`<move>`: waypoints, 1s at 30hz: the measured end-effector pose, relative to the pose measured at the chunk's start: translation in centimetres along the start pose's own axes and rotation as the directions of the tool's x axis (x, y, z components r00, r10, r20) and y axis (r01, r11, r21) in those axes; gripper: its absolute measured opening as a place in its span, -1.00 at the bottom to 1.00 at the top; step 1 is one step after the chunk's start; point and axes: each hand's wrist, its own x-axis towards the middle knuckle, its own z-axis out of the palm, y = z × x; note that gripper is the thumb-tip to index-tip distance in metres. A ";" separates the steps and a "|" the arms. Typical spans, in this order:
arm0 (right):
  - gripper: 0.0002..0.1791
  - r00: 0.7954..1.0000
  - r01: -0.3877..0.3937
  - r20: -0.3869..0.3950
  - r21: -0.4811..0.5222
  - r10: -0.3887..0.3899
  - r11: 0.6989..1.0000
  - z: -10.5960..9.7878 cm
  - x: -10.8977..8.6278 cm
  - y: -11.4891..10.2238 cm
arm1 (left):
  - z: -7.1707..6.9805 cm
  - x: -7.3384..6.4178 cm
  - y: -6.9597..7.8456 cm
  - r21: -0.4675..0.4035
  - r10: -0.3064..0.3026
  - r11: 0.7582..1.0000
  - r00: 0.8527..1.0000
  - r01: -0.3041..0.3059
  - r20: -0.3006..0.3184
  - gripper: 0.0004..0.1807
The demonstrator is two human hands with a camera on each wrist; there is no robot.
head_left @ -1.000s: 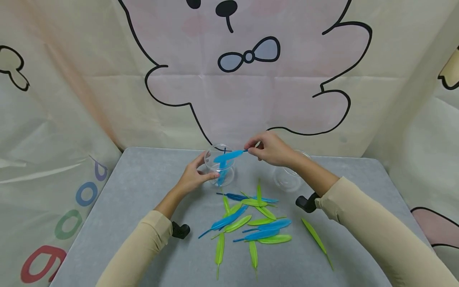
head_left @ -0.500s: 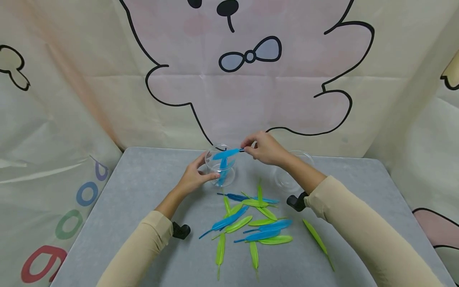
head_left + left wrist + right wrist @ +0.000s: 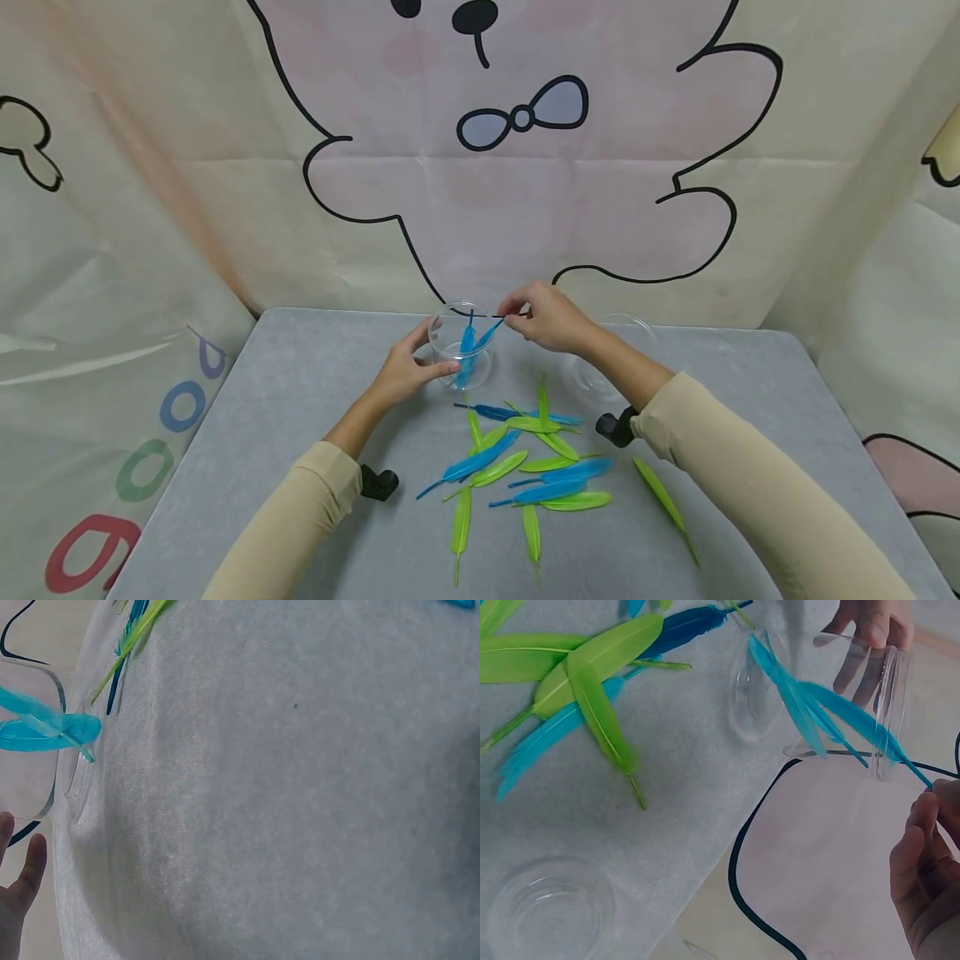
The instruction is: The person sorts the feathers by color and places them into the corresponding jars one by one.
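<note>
My left hand [image 3: 403, 368] grips a clear plastic cup [image 3: 442, 340] near the table's back edge, thumb in front and fingers around its far side. Inside the cup stand blue feathers [image 3: 784, 690]. With thumb and fingertips my right hand [image 3: 551, 318] pinches the quill of another blue feather [image 3: 855, 716]. That feather slants down through the cup's mouth, its vane inside and its quill tip outside. In the left wrist view only part of the left hand [image 3: 19, 889] shows at the edge.
Several green feathers [image 3: 498, 468] and blue feathers [image 3: 551, 490] lie mixed across the middle of the grey table [image 3: 300, 375]. One green feather [image 3: 663, 500] lies apart on the right. A second clear cup [image 3: 551, 915] stands partly behind the right forearm. A printed cloth hangs behind.
The right hand has moved slightly left, tipping the pinched feather from nearly level above the cup to slanting down inside it. My left hand and the cup have stayed put.
</note>
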 end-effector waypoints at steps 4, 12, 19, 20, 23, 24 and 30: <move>-0.83 1.000 -0.002 -0.009 0.000 0.002 1.000 -0.1 -0.7 0.2 | 0.1 0.0 0.0 0.000 0.002 1.000 1.000 -0.002 0.001 0.02; -0.81 1.000 0.012 -0.018 0.020 -0.012 1.000 -0.2 -2.1 0.8 | 0.0 0.0 0.0 -0.006 0.007 1.000 1.000 -0.007 0.005 0.01; -0.81 0.999 -0.009 0.034 0.039 0.008 0.999 0.3 -3.7 2.3 | 0.1 -0.1 -0.1 -0.007 0.018 1.000 1.000 -0.018 0.007 0.01; -0.81 0.999 -0.012 0.043 0.040 0.010 0.999 0.5 -4.0 2.6 | 0.1 -0.2 -0.1 -0.009 0.020 1.000 1.000 -0.020 0.007 0.01; -0.81 0.998 -0.011 0.061 0.052 0.008 0.999 1.3 -4.9 3.9 | 0.1 -0.2 0.0 -0.013 0.023 1.000 1.000 -0.023 0.007 0.01; -0.81 0.998 -0.013 0.066 0.057 0.009 0.998 1.6 -5.2 4.2 | 0.1 -0.2 0.0 -0.014 0.023 1.000 1.000 -0.023 0.008 0.01; -0.82 0.995 0.020 0.102 0.032 -0.023 0.999 3.6 -7.4 6.3 | 0.1 -0.3 0.0 -0.006 0.013 1.000 1.000 -0.013 0.010 0.01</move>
